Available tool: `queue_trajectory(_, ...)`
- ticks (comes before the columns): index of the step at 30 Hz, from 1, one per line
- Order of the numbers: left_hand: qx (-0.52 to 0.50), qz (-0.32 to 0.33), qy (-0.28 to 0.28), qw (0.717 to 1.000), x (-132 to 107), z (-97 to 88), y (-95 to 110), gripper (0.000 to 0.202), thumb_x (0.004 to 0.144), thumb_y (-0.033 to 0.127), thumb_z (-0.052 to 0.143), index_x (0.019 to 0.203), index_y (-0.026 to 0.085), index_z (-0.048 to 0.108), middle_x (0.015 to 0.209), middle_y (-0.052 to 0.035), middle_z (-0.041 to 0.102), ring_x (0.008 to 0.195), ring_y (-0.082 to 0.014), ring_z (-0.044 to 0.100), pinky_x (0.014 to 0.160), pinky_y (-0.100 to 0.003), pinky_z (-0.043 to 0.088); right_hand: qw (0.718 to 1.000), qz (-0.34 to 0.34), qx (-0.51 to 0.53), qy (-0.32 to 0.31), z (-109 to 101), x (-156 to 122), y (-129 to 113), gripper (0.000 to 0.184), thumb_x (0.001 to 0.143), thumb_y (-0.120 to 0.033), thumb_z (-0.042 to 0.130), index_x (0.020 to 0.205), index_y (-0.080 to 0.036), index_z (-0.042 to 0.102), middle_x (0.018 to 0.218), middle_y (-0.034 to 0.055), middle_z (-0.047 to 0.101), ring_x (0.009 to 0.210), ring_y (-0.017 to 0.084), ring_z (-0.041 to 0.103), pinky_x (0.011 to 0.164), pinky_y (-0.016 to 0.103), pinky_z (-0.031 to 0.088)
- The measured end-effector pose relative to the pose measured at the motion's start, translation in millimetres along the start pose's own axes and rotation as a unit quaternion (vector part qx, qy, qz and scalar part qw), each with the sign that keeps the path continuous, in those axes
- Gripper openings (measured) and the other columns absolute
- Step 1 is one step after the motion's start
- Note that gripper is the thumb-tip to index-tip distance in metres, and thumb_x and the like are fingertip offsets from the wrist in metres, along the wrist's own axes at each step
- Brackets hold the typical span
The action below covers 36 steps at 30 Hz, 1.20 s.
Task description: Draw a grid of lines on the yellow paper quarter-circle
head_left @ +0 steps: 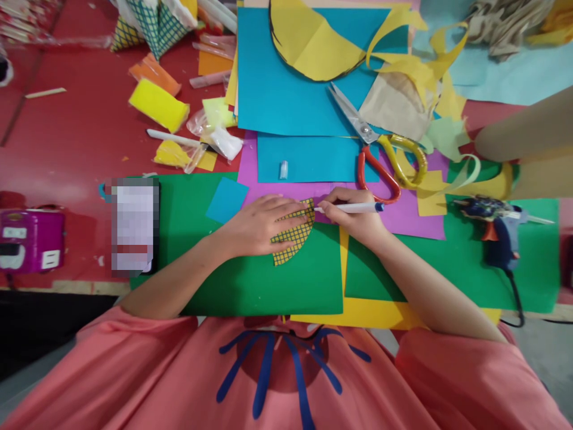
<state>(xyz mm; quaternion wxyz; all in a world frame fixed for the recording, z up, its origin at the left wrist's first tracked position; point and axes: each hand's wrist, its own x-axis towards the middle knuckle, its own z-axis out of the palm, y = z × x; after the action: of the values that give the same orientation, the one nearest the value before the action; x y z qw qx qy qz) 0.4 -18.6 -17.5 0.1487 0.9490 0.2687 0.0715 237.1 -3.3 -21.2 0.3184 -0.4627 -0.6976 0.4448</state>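
My left hand (262, 224) lies flat with fingers stretched over a yellow piece with a dark grid (293, 239), pressing it on the green sheet (268, 286). That piece has a curved right edge; part of it is hidden under the fingers. Between the fingers of my right hand (353, 215) is a white marker (360, 208) with a blue end, its tip at the upper right edge of the gridded piece. A small white cap (283, 170) rests on the blue sheet (317, 158) just above.
Scissors (367, 134) with red and yellow handles lie spread beyond my right hand. A glue gun (499, 230) is at right, near a tan cylinder (528, 143). A phone (134, 224) sits at left. Yellow cut paper (320, 45) and scraps cover the back.
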Motion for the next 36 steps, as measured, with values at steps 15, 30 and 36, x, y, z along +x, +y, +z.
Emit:
queue_trajectory(15, -0.013, -0.003, 0.002, 1.0, 0.5, 0.7, -0.6, 0.047, 0.087, 0.042, 0.053, 0.129, 0.02, 0.052, 0.136, -0.0105, 0.05, 0.123, -0.0275, 0.047, 0.104, -0.045, 0.037, 1.0, 0.008, 0.016, -0.015, -1.8, 2.0, -5.0, 0.022, 0.076, -0.019, 0.059, 0.055, -0.015, 0.055, 0.049, -0.0043, 0.05, 0.046, 0.006, 0.04, 0.045, 0.02, 0.032)
queue_trajectory(30, -0.009, -0.161, 0.139, 0.977, 2.5, -1.3, -12.8, 0.044, 0.095, 0.025, 0.04, 0.138, 0.024, 0.038, 0.143, -0.0102, 0.041, 0.133, -0.025, 0.038, 0.107, -0.043, 0.033, 0.997, -0.041, 0.008, 0.072, 0.4, 0.4, 1.0, 0.026, 0.088, -0.036, 0.054, 0.105, -0.021, 0.065, 0.093, 0.0058, 0.071, 0.084, 0.018, 0.067, 0.078, 0.034, 0.054)
queue_trajectory(36, 0.011, -0.186, 0.1, 0.977, 5.4, 1.4, -16.2, 0.044, 0.094, 0.018, 0.036, 0.137, 0.022, 0.04, 0.142, -0.0099, 0.043, 0.13, -0.0248, 0.041, 0.106, -0.042, 0.035, 0.97, -0.157, -0.185, -0.006, 3.0, 3.3, 3.9, 0.038, 0.084, -0.03, 0.058, 0.122, -0.022, 0.055, 0.112, 0.0091, 0.066, 0.109, 0.026, 0.055, 0.093, 0.044, 0.045)
